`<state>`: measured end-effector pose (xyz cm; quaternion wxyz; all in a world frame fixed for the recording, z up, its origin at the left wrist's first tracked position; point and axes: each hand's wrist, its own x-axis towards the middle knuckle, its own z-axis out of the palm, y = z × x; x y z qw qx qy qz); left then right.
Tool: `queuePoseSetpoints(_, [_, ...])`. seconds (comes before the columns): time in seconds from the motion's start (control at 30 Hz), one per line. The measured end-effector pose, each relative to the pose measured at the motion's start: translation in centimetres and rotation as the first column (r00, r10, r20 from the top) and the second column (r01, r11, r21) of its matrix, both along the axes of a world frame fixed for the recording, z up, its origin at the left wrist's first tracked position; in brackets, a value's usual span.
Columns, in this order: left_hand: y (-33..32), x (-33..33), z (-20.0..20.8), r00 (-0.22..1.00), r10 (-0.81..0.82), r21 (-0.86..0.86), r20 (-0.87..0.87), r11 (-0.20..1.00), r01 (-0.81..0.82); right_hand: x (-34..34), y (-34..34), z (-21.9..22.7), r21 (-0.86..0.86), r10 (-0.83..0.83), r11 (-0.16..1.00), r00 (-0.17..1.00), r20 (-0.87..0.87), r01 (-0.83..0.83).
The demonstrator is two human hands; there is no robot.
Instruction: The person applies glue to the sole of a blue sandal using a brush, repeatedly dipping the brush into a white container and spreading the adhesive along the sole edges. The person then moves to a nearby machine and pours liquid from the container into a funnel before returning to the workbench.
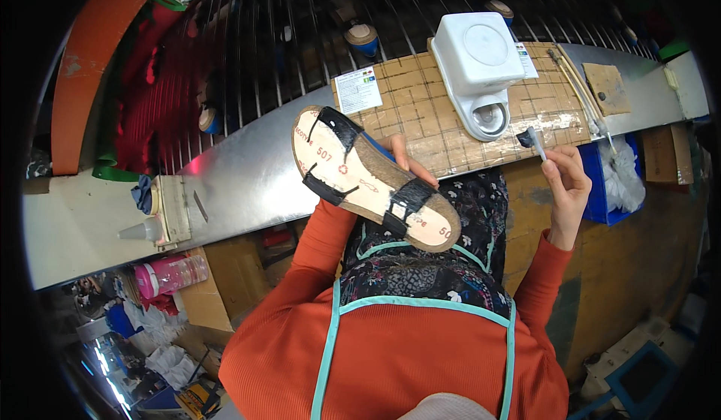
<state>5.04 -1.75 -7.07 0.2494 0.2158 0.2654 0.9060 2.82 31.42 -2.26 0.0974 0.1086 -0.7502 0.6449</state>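
A sandal (364,187) with black straps, a pale printed insole and a brown sole edge is held up in front of my body, tilted down to the right. My left hand (405,161) grips it from behind; the fingers show at its far edge and the rest is hidden. Over to the right, my right hand (569,181) pinches a small brush (536,142) with a pale handle and a dark tip. That brush is apart from the sandal, just beside a white dispenser (484,52) with a small round cup at its front.
Cardboard covered with clear tape (405,82) lies on the metal bench (259,180), bearing paper labels. Long thin brushes (580,90) rest at its right. Beyond are a bar rack (300,30) and several shoe forms. A blue bin (601,195) hangs below right; a pink bottle (171,273) stands below left.
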Motion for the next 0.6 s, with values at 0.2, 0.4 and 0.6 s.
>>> queuePoseSetpoints(0.2, [-0.3, -0.7, -1.4, 0.982, 0.103, 0.274, -0.157, 0.96, -0.057, 0.6, -0.3, -1.5, 0.029, -0.022, 0.999, 0.997, 0.077, 0.019])
queuePoseSetpoints(0.4, [-0.9, -2.2, -1.7, 0.945, 0.152, 0.369, -0.29, 0.929, -0.036, 0.2, -0.8, -1.6, 0.081, 0.0, 0.997, 0.997, 0.081, -0.006])
queuePoseSetpoints(0.6, [-1.5, -2.2, 0.3, 0.946, 0.156, 0.332, -0.286, 0.942, -0.055, 0.0, -1.4, -1.5, 0.077, 0.026, 0.997, 0.996, 0.083, -0.033])
